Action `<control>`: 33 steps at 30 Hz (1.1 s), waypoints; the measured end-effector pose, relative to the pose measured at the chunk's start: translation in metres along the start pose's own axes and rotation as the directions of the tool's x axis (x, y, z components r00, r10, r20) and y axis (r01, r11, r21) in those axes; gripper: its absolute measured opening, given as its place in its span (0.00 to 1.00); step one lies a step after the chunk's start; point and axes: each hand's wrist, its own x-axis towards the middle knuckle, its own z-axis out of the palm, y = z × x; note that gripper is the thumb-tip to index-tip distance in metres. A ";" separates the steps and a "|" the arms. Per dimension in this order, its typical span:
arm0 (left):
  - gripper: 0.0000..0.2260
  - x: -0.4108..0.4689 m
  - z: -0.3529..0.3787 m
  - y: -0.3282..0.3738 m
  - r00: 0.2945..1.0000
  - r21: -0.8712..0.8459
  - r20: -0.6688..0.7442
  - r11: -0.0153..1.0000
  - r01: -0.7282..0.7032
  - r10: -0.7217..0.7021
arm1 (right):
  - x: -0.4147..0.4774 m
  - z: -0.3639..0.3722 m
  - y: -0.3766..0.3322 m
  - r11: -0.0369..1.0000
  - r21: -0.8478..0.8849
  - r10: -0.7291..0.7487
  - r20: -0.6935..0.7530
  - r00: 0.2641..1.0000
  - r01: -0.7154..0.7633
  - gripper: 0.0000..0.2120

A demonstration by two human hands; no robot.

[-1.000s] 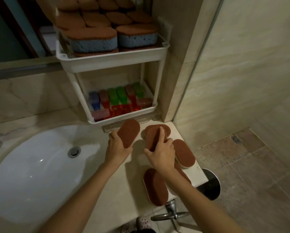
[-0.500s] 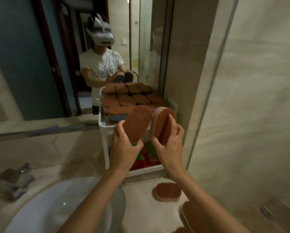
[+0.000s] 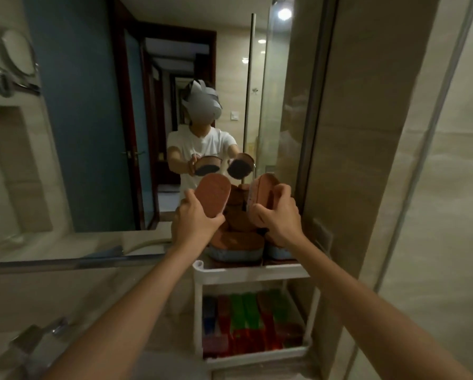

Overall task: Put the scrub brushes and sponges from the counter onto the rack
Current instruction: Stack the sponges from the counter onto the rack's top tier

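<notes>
Both hands have risen since half a second ago, from in front of the rack's upper tier to above its sponge pile, and the counter sponges have dropped out of view. Taking the white rack (image 3: 253, 272) as landmark: the left hand (image 3: 195, 220) sits above and just left of its top tier, fingers (image 3: 187, 194) clenched round the lower end of an oval sponge (image 3: 213, 194), which tilts up and rightward with its flat rust-brown scouring face toward the camera. The right hand (image 3: 278, 215) is above the tier's right half, fingers (image 3: 283, 192) curled over a second sponge (image 3: 261, 193) held nearly on edge, showing a brown face and a paler side band. Both sponges are in the air above the rack, touching nothing but the hands, and stand apart from each other. Below them the top tier is heaped with stacked sponges (image 3: 238, 239), brown on top with a blue-grey body at the front. The rack's lower tier holds rows of scrub brushes (image 3: 243, 322) in blue, red and green, blurred. Both forearms reach up from the bottom edge, wrists bent slightly inward. Behind the rack a mirror (image 3: 92, 133) reflects the person holding the two sponges; left of the rack, low down, a tap (image 3: 29, 344) shows blurred.
</notes>
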 end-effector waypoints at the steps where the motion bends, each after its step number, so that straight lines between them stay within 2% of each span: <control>1: 0.29 0.008 0.004 -0.002 1.000 0.006 0.018 1.000 0.023 -0.023 | 0.010 0.006 0.001 1.000 -0.010 0.015 0.024 1.000 -0.015 0.29; 5: 0.31 0.034 0.021 -0.008 0.987 0.007 0.083 0.991 0.135 -0.135 | 0.043 0.031 0.004 0.991 -0.124 0.056 0.096 0.994 -0.044 0.26; 10: 0.35 0.044 0.035 -0.018 0.976 0.076 0.192 0.993 0.088 -0.101 | 0.056 0.048 0.014 0.956 -0.292 0.045 0.129 0.991 -0.006 0.20; 14: 0.20 0.046 0.035 -0.020 0.981 -0.009 0.169 0.995 0.098 -0.095 | 0.060 0.049 0.018 0.966 -0.258 0.032 0.118 0.993 -0.001 0.20; 16: 0.17 0.045 0.035 -0.020 0.986 -0.004 0.148 0.997 0.073 -0.071 | 0.061 0.049 0.016 0.969 -0.246 0.017 0.112 0.994 0.011 0.19; 25: 0.15 0.041 0.036 -0.027 0.986 0.064 0.156 0.996 -0.062 0.052 | 0.067 0.054 0.015 0.965 -0.262 0.020 0.120 0.993 0.013 0.19; 33: 0.16 0.039 0.035 -0.026 0.971 0.028 0.231 0.997 -0.067 0.059 | 0.062 0.052 0.012 0.966 -0.256 0.040 0.044 0.998 -0.028 0.19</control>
